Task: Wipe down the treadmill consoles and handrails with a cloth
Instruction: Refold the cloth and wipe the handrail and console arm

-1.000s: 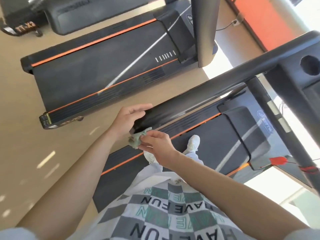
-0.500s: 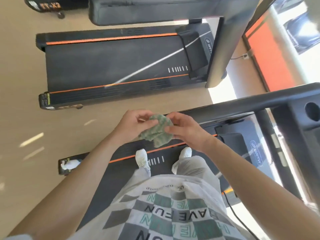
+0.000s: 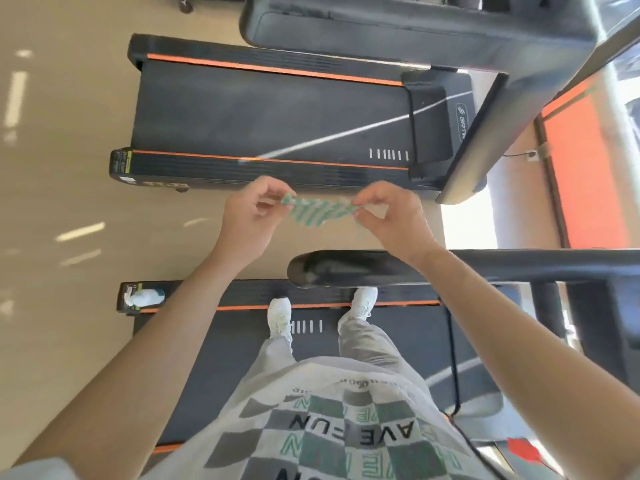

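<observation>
A small green-and-white striped cloth (image 3: 317,212) hangs stretched between my two hands, in the air above the floor gap. My left hand (image 3: 251,216) pinches its left corner and my right hand (image 3: 391,216) pinches its right corner. Just below my hands the black handrail (image 3: 346,268) of the treadmill I stand on runs off to the right, its rounded end glossy. My right forearm crosses over the rail. The console of this treadmill is only partly visible at the right edge.
A second treadmill (image 3: 277,123) with orange trim lies across the floor ahead, its handrail and console arm (image 3: 398,26) overhead at the top. My white shoes (image 3: 280,315) stand on the belt. A black cable (image 3: 453,358) runs down the deck on the right. An orange wall panel (image 3: 588,168) stands at the right.
My right hand lifted the cloth off the handrail end. Both hands then took hold of it, rose above the rail and pulled apart, so the bunched cloth is now spread out.
</observation>
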Motion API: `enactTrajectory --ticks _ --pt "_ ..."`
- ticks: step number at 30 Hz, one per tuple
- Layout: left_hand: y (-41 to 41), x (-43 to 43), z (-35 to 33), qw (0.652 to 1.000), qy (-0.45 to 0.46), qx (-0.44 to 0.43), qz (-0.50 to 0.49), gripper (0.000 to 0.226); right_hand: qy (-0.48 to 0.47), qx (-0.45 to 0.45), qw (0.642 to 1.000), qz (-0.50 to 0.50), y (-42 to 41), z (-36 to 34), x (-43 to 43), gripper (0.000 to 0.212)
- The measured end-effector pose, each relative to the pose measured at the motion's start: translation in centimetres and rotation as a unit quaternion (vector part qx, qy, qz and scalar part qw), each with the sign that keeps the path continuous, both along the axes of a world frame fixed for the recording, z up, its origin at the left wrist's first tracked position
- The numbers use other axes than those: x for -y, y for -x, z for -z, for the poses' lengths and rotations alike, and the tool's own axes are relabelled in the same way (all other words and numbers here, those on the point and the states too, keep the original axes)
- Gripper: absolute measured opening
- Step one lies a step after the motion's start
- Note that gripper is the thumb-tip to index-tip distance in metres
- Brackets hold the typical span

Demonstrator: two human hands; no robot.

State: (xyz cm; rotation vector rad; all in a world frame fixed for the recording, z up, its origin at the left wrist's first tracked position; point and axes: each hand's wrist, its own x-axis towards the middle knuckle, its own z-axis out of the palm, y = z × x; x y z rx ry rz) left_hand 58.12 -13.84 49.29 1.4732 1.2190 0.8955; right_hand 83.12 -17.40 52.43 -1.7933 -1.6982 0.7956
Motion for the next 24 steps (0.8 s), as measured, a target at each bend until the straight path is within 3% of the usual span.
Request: enactTrajectory --ticks 3,5,7,9,12,16,20,24 --pt "-0.6 -0.3 1.1 0.999 -0.010 -0.047 0.001 0.020 -0.004 0.033 0.998 -0.057 -1.2 0.7 -1.3 0.013" --pt "-1.0 0.4 2.4 0.992 0.014 -0.116 0.037 0.023 0.074 0.047 0.990 -0.111 -1.9 1.8 -1.2 0.012" --pt "-1.2 1.9 3.8 0.978 0.096 -0.155 0.105 0.035 0.193 0.044 0.968 -0.155 -2.1 3.1 -0.4 0.011" --pt "-1.4 3.5 4.7 0.965 0.183 -0.134 0.134 0.032 0.273 0.003 0.950 -0.149 -2.4 3.7 0.1 0.009" --pt "-2.0 4.1 5.0 0.967 0.235 -0.066 0.071 0.007 0.317 -0.060 0.939 -0.117 -3.4 4.0 -0.9 0.019" --pt "-3.2 2.8 5.7 0.968 0.234 -0.085 0.041 0.024 0.344 -0.074 0.930 -0.106 -3.7 5.2 -2.8 0.014" --pt "-4.0 0.9 6.2 0.948 0.257 -0.131 0.131 0.002 0.391 -0.055 0.905 -0.157 -2.9 6.7 -4.1 0.006" --pt "-4.0 -0.6 6.5 0.919 0.282 -0.165 0.221 0.011 0.432 -0.042 0.876 -0.210 -2.7 7.5 -5.1 0.006"
